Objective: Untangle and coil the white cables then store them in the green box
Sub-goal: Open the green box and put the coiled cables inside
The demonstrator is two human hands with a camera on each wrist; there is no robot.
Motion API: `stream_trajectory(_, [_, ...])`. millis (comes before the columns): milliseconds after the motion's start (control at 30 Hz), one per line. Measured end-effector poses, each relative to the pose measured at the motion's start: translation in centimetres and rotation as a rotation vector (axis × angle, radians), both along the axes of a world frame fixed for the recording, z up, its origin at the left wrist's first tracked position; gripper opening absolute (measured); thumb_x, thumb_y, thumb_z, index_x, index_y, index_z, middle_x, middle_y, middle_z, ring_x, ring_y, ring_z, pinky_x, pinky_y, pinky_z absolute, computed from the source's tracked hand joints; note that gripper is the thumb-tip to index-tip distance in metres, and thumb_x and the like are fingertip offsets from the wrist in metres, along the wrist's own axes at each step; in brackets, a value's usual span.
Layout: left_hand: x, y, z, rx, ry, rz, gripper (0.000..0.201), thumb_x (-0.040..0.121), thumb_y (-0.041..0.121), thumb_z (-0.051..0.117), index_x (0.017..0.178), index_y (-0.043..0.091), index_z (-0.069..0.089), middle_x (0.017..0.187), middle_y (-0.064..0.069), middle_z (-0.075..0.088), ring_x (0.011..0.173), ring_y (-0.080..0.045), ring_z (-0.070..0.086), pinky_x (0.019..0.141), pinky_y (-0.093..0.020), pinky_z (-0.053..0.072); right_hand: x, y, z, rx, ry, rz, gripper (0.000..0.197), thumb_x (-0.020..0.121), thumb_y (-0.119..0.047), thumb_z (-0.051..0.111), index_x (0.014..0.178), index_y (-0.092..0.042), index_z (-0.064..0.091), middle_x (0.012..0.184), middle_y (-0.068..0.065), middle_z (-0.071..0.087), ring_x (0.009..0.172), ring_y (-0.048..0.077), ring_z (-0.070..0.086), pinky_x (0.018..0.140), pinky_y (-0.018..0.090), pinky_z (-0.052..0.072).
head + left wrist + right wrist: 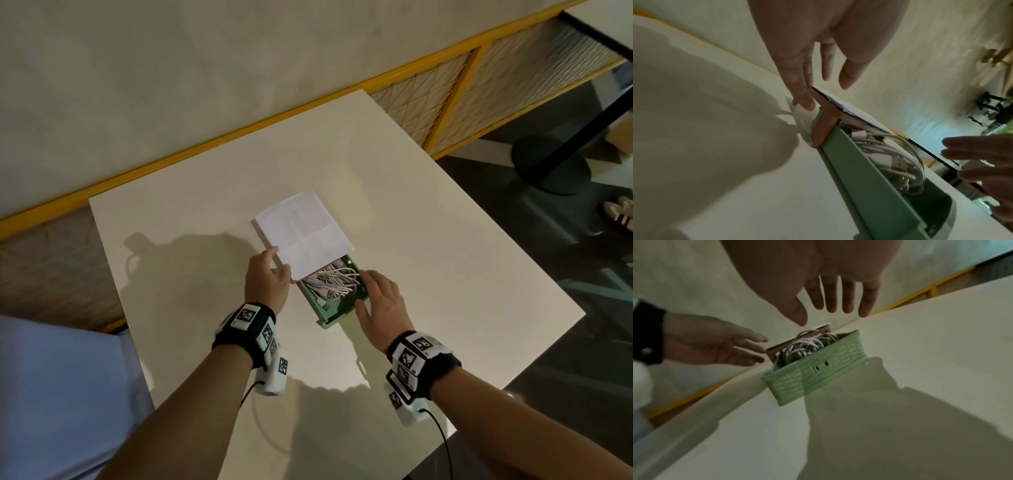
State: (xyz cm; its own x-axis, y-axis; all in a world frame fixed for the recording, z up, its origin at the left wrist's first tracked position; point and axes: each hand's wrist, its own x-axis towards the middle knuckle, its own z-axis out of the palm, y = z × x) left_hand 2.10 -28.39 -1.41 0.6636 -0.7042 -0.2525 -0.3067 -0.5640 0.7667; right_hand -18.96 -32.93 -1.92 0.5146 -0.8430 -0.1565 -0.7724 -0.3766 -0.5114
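- Left hand (pixel 266 278) flat, fingers straight, touching lid (pixel 304 230) edge at box side, holding nothing; likely sliding lid along
- Right hand (pixel 381 301) spread wide, hovering just beside green box (pixel 330 317) near end, no grip; probably bracing box against sliding
- Green box on white surface (pixel 428 260), ribbed outer wall, lid covering far part, near part uncovered
- White cables (pixel 330 279) inside box, loose coils piled, USB plugs visible, some loops up at rim level
- Storing looks done, closing left
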Motion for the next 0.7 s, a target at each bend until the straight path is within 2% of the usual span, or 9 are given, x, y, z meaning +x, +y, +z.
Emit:
stream_trajectory(100, [0.0, -0.3, 0.0, 0.047, 0.038, 0.0, 0.044, 0.093, 0.014, 0.053, 0.136, 0.008, 0.052, 0.133, -0.01, 0.056, 0.115, -0.029, 0.06, 0.097, -0.033, 0.047, 0.9, 1.0, 0.3, 0.038, 0.19, 0.207, 0.068, 0.094, -0.047, 0.029, 0.149, -0.018, 0.001, 0.158, -0.001, -0.002, 0.147, 0.022, 0.006, 0.117, 0.04, 0.007])
stream_trajectory(133, [0.0, -0.3, -0.1, 0.058, 0.057, 0.004, 0.041, 0.093, 0.011, 0.052, 0.135, 0.007, 0.053, 0.13, -0.008, 0.059, 0.112, -0.027, 0.062, 0.09, -0.028, 0.048, 1.4, 1.2, 0.1, 0.059, 0.254, 0.267, 0.076, 0.089, -0.06, 0.017, 0.148, -0.019, -0.005, 0.154, -0.004, -0.014, 0.147, 0.02, -0.003, 0.116, 0.036, 0.001])
stream_trajectory(200, [-0.2, -0.3, -0.2, 0.034, 0.113, 0.015, 0.037, 0.093, 0.005, 0.048, 0.128, 0.009, 0.058, 0.118, -0.008, 0.066, 0.095, -0.026, 0.067, 0.074, -0.026, 0.055, 2.6, 1.2, -0.6, 0.11, 0.361, 0.32, 0.09, 0.076, -0.071, 0.0, 0.147, -0.017, -0.01, 0.152, -0.003, -0.021, 0.146, 0.02, -0.011, 0.117, 0.036, -0.003])
stream_trajectory(300, [-0.6, -0.3, -0.5, -0.007, 0.192, 0.055, 0.036, 0.093, -0.002, 0.047, 0.125, 0.009, 0.061, 0.09, -0.006, 0.064, 0.068, -0.02, 0.063, 0.049, -0.013, 0.054, 4.3, 0.9, -1.2, 0.133, 0.451, 0.338, 0.082, 0.09, -0.065, 0.015, 0.147, -0.014, -0.012, 0.157, 0.003, -0.018, 0.146, 0.022, -0.014, 0.118, 0.041, -0.003])
stream_trajectory(400, [-0.5, -0.4, -0.9, -0.018, 0.203, 0.083, 0.034, 0.092, -0.003, 0.047, 0.121, 0.006, 0.062, 0.079, -0.005, 0.062, 0.058, -0.016, 0.06, 0.045, -0.012, 0.051, 5.6, 0.4, -0.8, 0.152, 0.451, 0.346, 0.079, 0.093, -0.059, 0.024, 0.147, -0.013, -0.011, 0.158, 0.004, -0.016, 0.146, 0.023, -0.013, 0.118, 0.043, -0.001])
stream_trajectory(500, [-0.3, -0.5, -0.9, -0.001, 0.218, 0.105, 0.047, 0.092, -0.001, 0.053, 0.137, 0.011, 0.051, 0.101, -0.008, 0.066, 0.068, -0.011, 0.063, 0.059, -0.02, 0.052, 5.4, 0.4, 0.1, 0.149, 0.259, 0.281, 0.072, 0.095, -0.04, 0.039, 0.149, -0.012, 0.001, 0.159, 0.007, -0.005, 0.147, 0.025, -0.003, 0.121, 0.043, 0.006])
stream_trajectory(567, [0.0, -0.5, -0.7, 0.017, 0.195, 0.083, 0.063, 0.091, 0.0, 0.057, 0.148, 0.016, 0.037, 0.125, -0.009, 0.06, 0.096, -0.017, 0.065, 0.08, -0.026, 0.052, 4.3, 0.8, 0.6, 0.118, 0.028, 0.107, 0.068, 0.092, -0.028, 0.047, 0.148, -0.011, 0.011, 0.159, 0.009, 0.007, 0.146, 0.025, 0.011, 0.12, 0.04, 0.014])
stream_trajectory(633, [0.5, -0.5, -0.6, 0.046, 0.068, -0.01, 0.071, 0.089, 0.001, 0.06, 0.152, 0.016, 0.03, 0.147, -0.009, 0.044, 0.13, -0.025, 0.05, 0.105, -0.033, 0.044, 3.1, 1.0, 1.4, 0.244, -0.088, -0.132, 0.067, 0.093, -0.025, 0.048, 0.147, -0.01, 0.011, 0.156, 0.013, 0.019, 0.139, 0.026, 0.03, 0.114, 0.032, 0.026])
stream_trajectory(700, [1.0, -0.7, -0.5, 0.102, -0.088, -0.156, 0.07, 0.089, 0.003, 0.061, 0.152, 0.011, 0.03, 0.158, -0.009, 0.03, 0.145, -0.025, 0.03, 0.118, -0.031, 0.027, 2.5, 0.5, 1.6, 0.4, -0.082, -0.354, 0.063, 0.094, -0.025, 0.047, 0.145, -0.007, 0.016, 0.143, 0.019, 0.042, 0.126, 0.032, 0.048, 0.1, 0.032, 0.039])
